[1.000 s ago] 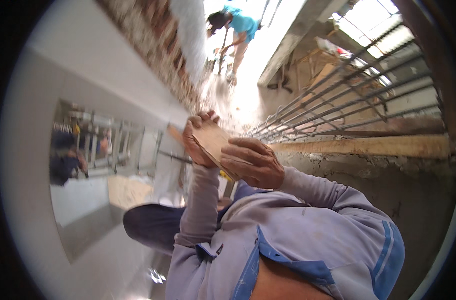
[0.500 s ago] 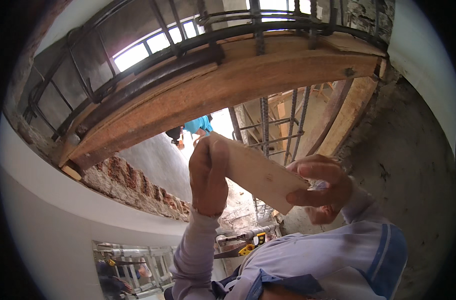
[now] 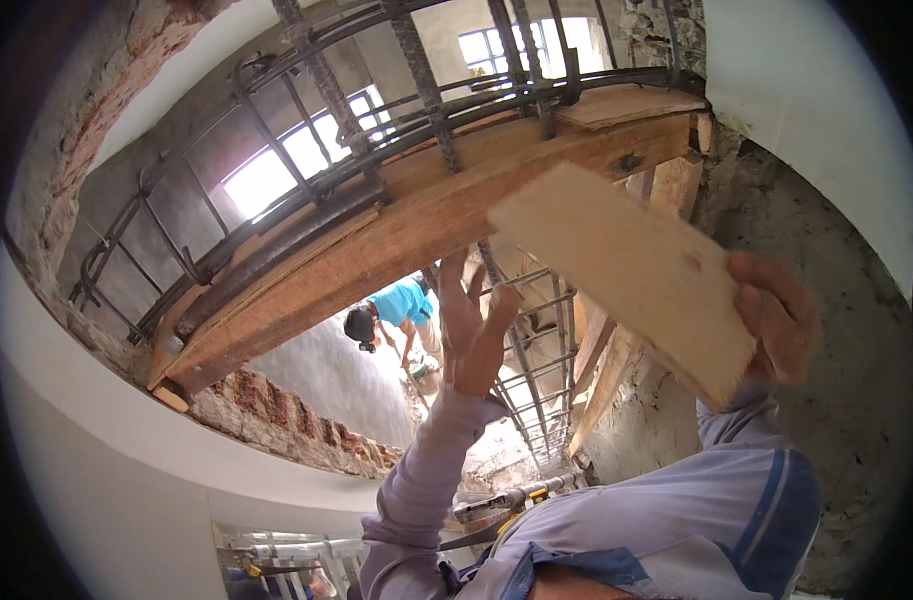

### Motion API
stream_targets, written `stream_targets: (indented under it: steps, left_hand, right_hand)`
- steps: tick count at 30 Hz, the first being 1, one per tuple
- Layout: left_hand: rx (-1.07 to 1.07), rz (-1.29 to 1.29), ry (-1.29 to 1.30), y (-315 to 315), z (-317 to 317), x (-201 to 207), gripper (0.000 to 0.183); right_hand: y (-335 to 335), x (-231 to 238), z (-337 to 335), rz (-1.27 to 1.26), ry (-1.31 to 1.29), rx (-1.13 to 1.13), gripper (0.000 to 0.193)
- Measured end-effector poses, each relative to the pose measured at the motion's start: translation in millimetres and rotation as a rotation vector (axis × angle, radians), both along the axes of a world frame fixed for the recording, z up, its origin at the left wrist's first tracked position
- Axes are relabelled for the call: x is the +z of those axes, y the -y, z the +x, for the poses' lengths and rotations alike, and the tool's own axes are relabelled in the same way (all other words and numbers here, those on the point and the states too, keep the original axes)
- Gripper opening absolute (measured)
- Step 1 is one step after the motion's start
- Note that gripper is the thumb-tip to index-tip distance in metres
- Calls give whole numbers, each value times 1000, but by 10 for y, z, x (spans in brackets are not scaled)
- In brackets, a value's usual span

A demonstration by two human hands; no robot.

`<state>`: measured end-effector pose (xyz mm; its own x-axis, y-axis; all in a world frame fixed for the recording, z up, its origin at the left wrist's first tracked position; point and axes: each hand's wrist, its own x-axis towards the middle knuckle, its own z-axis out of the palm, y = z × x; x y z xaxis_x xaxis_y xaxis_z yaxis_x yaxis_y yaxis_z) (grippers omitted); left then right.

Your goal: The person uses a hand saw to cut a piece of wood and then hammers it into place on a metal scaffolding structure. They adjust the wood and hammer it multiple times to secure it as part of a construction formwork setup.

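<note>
Pale wood, flat and oblong with one small brownish mark, makes the board (image 3: 617, 275), pinched at its lower end by the right hand (image 3: 779, 325) (slightly blurred). Left of it, the left hand (image 3: 474, 335) is raised, fingers apart. Above both hands crosses a reddish-brown beam (image 3: 417, 235) under dark rebar (image 3: 424, 85). Rough grey wall (image 3: 852, 380) flanks the right hand; beyond the left, a turquoise-shirted person (image 3: 402, 300) bends.

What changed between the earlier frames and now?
Both hands held the board; now the left hand has let go, and the right hand alone grips the board's near end. The board moved up and right in view, now overlapping the beam. The view has swung up since the first frame. Unchanged: the person in blue, bent over.
</note>
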<state>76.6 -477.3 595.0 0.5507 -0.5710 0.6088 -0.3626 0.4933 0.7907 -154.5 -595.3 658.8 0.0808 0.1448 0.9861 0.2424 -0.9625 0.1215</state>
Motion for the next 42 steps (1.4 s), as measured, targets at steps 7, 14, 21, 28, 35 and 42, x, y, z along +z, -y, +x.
stream_targets:
  steps: [7,14,21,28,35,42]
  left_hand:
    - [149,79,-208,330,683,-261,83]
    - [-41,-170,-222,621,893,-364,72]
    - [49,-50,-257,659,939,-373,52]
    - [97,-36,-228,645,777,-345,57]
    - [33,-144,-266,634,261,55,63]
    - [-78,-177,-81,639,429,-64,54]
  right_hand:
    - [344,201,652,-235,36,-48,31]
    - [557,192,915,-213,73,-32,30]
    - [501,241,1181,-239,28,-145,34]
    - [493,301,1309,-182,-20,-253,32]
    - [556,252,1294,-145,-91,-336,34]
    - [426,465,1141,-149,-122,-196,37]
